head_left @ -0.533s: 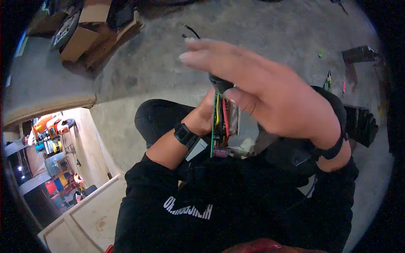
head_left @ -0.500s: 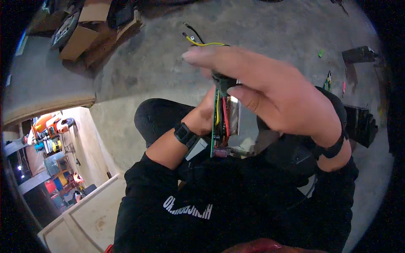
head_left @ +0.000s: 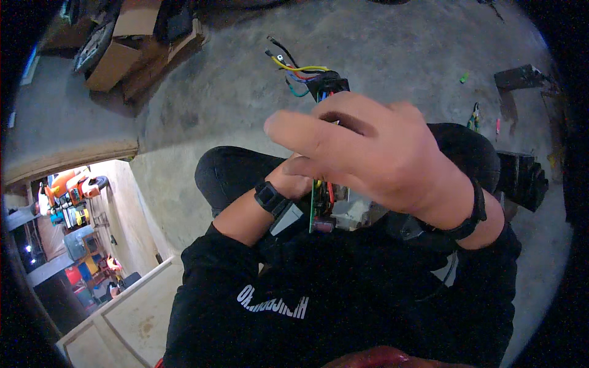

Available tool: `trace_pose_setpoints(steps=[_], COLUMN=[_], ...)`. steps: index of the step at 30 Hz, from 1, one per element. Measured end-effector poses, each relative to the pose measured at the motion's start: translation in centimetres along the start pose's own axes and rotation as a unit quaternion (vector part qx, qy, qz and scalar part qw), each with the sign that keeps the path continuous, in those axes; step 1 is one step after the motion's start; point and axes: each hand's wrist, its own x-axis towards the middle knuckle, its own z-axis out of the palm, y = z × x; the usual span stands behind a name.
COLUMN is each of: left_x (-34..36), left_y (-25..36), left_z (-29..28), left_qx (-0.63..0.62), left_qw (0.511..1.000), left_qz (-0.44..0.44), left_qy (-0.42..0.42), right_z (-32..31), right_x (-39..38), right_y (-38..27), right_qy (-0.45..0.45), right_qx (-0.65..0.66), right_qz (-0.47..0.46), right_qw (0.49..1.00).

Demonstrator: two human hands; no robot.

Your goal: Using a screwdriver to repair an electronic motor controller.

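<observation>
The right hand (head_left: pixel 380 159) is raised above the circuit board (head_left: pixel 320 205), its fingers pinched around a black connector (head_left: pixel 328 86) from which yellow, black, red and teal wires (head_left: pixel 294 70) fan out. The board stands on edge over the person's lap, just below that hand. The left hand (head_left: pixel 300 181) is closed on the board's left side, a black wristband (head_left: pixel 270 197) beside it. Cardboard boxes (head_left: pixel 123 52) lie on the concrete floor (head_left: pixel 392 49), well apart from the board to the upper left.
</observation>
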Motion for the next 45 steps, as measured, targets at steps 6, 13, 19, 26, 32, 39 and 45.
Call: trace_pose_setpoints(steps=[6, 13, 19, 26, 32, 39, 45], left_x=[1.9, 1.2, 0.8, 1.9, 1.7, 1.9, 2.4], left_y=[0.6, 2.8, 3.0, 3.5, 2.7, 1.5, 1.5], left_z=[0.1, 1.8, 2.3, 2.8, 2.3, 1.2, 2.0], left_qx=[-0.369, -0.131, -0.025, -0.181, -0.146, -0.353, -0.287], left_qw=[0.922, 0.982, 0.982, 0.971, 0.975, 0.929, 0.938], left_qz=[-0.103, -0.112, -0.135, -0.100, -0.090, -0.106, -0.151], left_qy=[-0.060, 0.081, 0.127, 0.117, 0.140, 0.021, 0.120], right_z=[0.7, -0.7, -0.6, 0.8, 1.3, 0.7, 0.3], right_x=[0.6, 0.3, 0.3, -0.2, -0.6, 0.2, 0.5], right_y=[0.9, 1.2, 1.0, 1.3, 1.0, 1.7, 2.0], right_qy=[0.046, -0.091, -0.081, 0.023, 0.038, 0.015, -0.037], right_qx=[0.107, 0.151, 0.099, 0.028, -0.035, 0.192, 0.227], right_qz=[0.013, 0.054, 0.020, -0.008, -0.018, 0.054, 0.009], right_qw=[0.993, 0.983, 0.992, 0.999, 0.998, 0.980, 0.973])
